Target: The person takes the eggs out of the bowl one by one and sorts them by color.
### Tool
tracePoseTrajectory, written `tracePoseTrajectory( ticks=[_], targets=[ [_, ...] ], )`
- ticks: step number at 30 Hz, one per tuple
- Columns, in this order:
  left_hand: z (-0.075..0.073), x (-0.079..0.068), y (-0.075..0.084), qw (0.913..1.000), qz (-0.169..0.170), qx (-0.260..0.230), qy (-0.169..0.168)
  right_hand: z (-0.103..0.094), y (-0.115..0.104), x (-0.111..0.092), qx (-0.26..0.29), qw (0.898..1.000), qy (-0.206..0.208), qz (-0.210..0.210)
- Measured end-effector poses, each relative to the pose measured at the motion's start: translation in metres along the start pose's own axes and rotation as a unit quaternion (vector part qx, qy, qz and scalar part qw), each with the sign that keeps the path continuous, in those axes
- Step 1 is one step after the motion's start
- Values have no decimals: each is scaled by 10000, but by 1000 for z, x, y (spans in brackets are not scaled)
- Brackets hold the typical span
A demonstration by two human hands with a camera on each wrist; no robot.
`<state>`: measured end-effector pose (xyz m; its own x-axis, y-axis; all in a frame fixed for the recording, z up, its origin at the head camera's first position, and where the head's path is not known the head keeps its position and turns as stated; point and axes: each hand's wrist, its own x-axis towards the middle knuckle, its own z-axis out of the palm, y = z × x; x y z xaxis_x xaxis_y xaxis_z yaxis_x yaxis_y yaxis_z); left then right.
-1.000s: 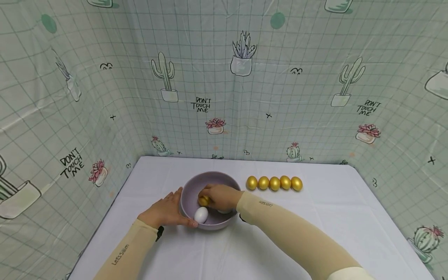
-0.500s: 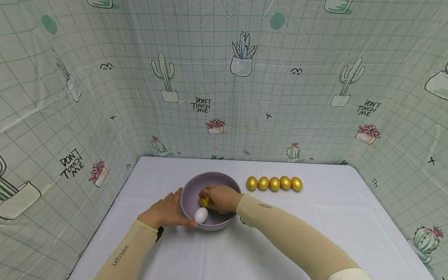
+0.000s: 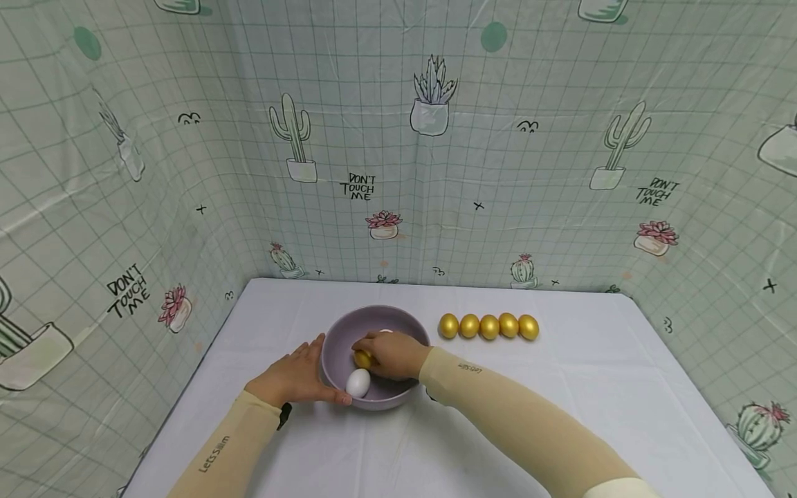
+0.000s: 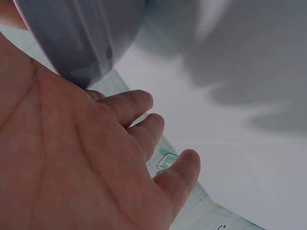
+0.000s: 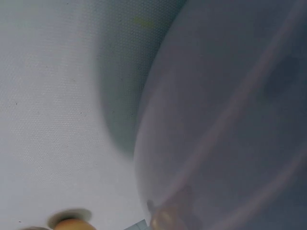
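Fingers of the right hand (image 3: 395,355) curl about a gold egg (image 3: 363,359) inside the bowl (image 3: 337,346), pinching it; their exact contacts are hidden. The egg is probably light, rigid and slick, its gloss suggesting little friction; a hold round its widest girth should serve best. Adjacent: a white egg (image 3: 358,383). The left hand (image 3: 299,374), fingers spread, touches the bowl's side. Beyond: five gold eggs (image 3: 489,327) in a row.

Beige sleeves (image 3: 517,408) with dark lettering (image 3: 214,454)
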<state>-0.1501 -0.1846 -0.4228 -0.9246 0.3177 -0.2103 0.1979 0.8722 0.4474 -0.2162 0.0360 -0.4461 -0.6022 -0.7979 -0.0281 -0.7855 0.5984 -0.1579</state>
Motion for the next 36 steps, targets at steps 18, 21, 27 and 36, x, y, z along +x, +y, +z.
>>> tracePoseTrajectory(
  ticks=[18, 21, 27, 36],
  targets=[
    [1, 2, -1, 10000, -58, -19, 20, 2, 0, 1, 118, 9999, -30, 95],
    [1, 2, -1, 10000, -71, 4, 18, 0, 1, 1, 198, 9998, -20, 73],
    [0, -1, 1, 10000, -43, 10, -5, -7, 2, 0, 258, 9996, -82, 119],
    [0, 0, 1, 9999, -94, 13, -91, -25, 5, -6, 274, 9994, 20, 187]
  ],
)
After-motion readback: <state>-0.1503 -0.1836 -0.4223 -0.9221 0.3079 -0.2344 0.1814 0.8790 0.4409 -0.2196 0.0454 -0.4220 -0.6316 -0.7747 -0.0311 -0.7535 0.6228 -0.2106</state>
